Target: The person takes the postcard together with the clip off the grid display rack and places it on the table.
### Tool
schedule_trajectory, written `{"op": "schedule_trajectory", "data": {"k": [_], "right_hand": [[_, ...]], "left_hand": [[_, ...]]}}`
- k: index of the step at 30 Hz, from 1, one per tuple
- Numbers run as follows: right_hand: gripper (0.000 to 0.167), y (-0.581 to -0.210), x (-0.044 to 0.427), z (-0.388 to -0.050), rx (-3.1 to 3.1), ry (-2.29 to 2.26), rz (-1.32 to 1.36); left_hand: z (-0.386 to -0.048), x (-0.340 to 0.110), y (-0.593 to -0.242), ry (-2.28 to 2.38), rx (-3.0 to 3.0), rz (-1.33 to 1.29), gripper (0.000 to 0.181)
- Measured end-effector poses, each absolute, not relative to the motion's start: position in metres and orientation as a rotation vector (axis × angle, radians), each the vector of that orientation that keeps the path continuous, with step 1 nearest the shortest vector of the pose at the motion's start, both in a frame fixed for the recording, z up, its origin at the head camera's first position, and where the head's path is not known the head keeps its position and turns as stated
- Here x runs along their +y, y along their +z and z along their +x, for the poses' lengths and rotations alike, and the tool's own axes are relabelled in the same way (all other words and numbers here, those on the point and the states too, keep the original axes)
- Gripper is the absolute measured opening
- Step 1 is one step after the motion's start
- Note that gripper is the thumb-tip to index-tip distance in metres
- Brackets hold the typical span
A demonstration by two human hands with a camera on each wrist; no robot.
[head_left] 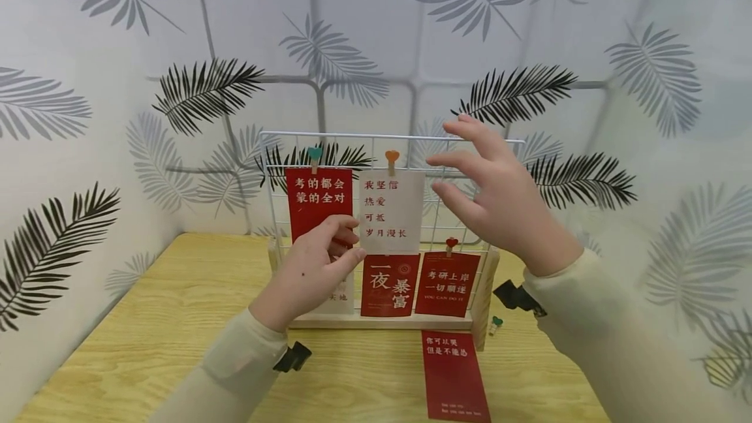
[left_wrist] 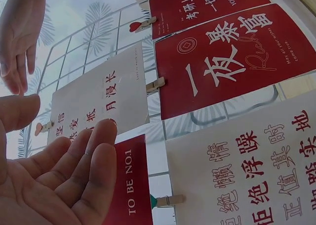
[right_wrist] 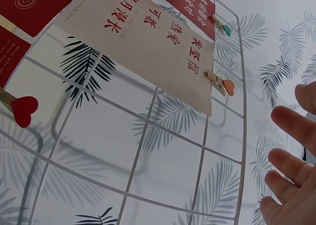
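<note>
A white card (head_left: 390, 211) with red writing hangs from the wire grid (head_left: 446, 230) by a clothespin with an orange heart (head_left: 391, 158). My left hand (head_left: 320, 266) is at its lower left edge, fingers loosely bent and holding nothing; whether they touch the card I cannot tell. Behind that hand is a red card (head_left: 314, 204) under a teal-heart clothespin (head_left: 314, 156), partly hidden. My right hand (head_left: 490, 191) hovers at the grid's upper right, with fingers spread apart and nothing between them, also seen as a right hand (right_wrist: 296, 175) in the right wrist view.
In the lower row hang two red cards, one with large white writing (head_left: 390, 286) and one under a red-heart clothespin (head_left: 451, 245). A loose red card (head_left: 455, 377) lies on the wooden table (head_left: 346, 377). A green-heart clothespin (head_left: 496, 325) lies right of the wooden base (head_left: 382, 323).
</note>
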State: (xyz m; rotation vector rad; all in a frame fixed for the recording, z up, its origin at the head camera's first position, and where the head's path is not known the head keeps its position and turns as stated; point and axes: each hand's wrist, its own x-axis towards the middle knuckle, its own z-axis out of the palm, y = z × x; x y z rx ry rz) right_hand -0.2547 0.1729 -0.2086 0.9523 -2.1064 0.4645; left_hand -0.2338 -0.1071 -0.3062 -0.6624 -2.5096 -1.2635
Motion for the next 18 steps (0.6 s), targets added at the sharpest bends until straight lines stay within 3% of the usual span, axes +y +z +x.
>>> {"op": "schedule_trajectory", "data": {"k": [18], "right_hand": [[0.024,-0.189,0.143,-0.278,-2.195,0.359,0.922]], "left_hand": [[-0.249,-0.109,-0.29,-1.272,-2.557,-0.534,0.036]]}}
